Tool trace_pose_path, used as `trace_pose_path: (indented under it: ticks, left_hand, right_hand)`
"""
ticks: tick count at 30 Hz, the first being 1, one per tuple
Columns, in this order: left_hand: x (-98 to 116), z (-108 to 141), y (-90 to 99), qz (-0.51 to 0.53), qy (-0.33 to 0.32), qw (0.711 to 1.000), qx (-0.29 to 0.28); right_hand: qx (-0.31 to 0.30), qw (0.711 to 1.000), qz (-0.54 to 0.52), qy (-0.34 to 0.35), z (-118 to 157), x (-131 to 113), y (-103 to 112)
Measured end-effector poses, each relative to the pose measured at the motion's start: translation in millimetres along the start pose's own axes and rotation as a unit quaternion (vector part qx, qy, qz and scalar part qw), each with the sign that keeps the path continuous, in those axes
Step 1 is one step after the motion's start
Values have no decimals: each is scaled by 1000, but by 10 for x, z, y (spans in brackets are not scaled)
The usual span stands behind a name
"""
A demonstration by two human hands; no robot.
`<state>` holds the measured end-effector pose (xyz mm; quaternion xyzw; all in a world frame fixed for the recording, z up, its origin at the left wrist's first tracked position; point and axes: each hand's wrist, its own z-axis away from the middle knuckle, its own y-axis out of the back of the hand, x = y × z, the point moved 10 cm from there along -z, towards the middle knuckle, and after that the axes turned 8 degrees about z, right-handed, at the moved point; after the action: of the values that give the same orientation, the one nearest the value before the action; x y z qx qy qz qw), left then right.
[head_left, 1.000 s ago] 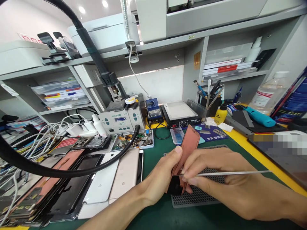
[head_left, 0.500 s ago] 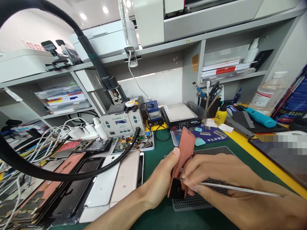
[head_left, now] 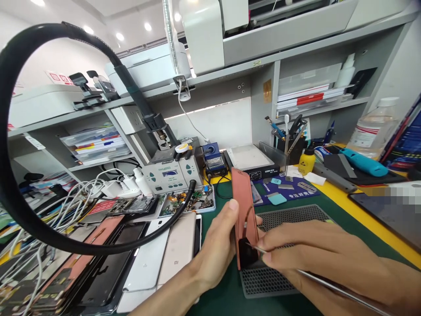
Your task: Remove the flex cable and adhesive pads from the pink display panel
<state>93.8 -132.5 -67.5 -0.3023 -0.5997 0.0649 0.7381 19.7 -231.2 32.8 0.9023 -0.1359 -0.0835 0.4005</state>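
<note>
Item: coral-coloured panel [head_left: 241, 193], long and narrow as seen, held raised and tilted at the left edge of the perforated grey mat [head_left: 278, 285]. The tilt probably turns its inner face to the worker. A thin dark strip [head_left: 245, 224] runs down that face towards a glossy black patch [head_left: 247, 258] at the near end.

Left hand [head_left: 213, 245]: closed on the panel, thumb along its left edge. Hold presumably braces the piece while leaving the inner face accessible.

Right hand [head_left: 315, 250]: fingers closed in a pen-like pinch on a slim metal tool [head_left: 335, 289], tip at the upper part of the black patch. Holding so near the tip likely gives fine control; the long shank slopes back under the hand. Cannot tell whether it is tweezers or a single rod, nor whether the tip touches.

Surroundings: green work mat [head_left: 210, 285] beneath. To the left, a white phone [head_left: 148, 259] and a gold phone [head_left: 176, 259] lie side by side, back up, perhaps to spare their fronts. Behind them, parts tray [head_left: 214, 206]; its raised rim likely contains the loose boards. Farther right, upright tools stand in a black holder [head_left: 291, 151], apparently for easy reach, beside a yellow bottle [head_left: 306, 162].
</note>
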Motion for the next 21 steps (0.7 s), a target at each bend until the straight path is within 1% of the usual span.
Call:
trace_pose_path:
  ticks: [2,5,7,9,11,13,16,18,20,21]
  left_hand:
    - [88,-14,82,11,-20,999,29]
    - [284,-22,165,-17,-85,995,52]
    - [406,-9,175,-39,-134,989,47]
    - [490,15,159,-65,-175,982,31]
    - [555,55,149,-89,-216,972,23]
    - [606,111,138,-113,-257,960,24]
    - [660,215,114,-171,-310,934,45]
    - [688,285,111,-222,-336,912,71]
    - [735,367,126,-265,-371,885,100]
    - [743,388,147,-276,-376,878,110]
  right_hand:
    - [14,999,39,12,26,-15,48]
    - [55,998,36,-3,64,23,112]
    - [93,995,15,-44,72,104,173]
    - [111,988,4,-106,63,219,217]
    - [107,980,6,-166,51,322,240]
    - [100,975,14,-200,46,377,258]
    - [124,973,31,-194,69,355,312]
    - [148,972,41,-179,102,315,337]
    - [165,970,51,-172,130,288,350]
    - [168,969,57,-171,135,278,351]
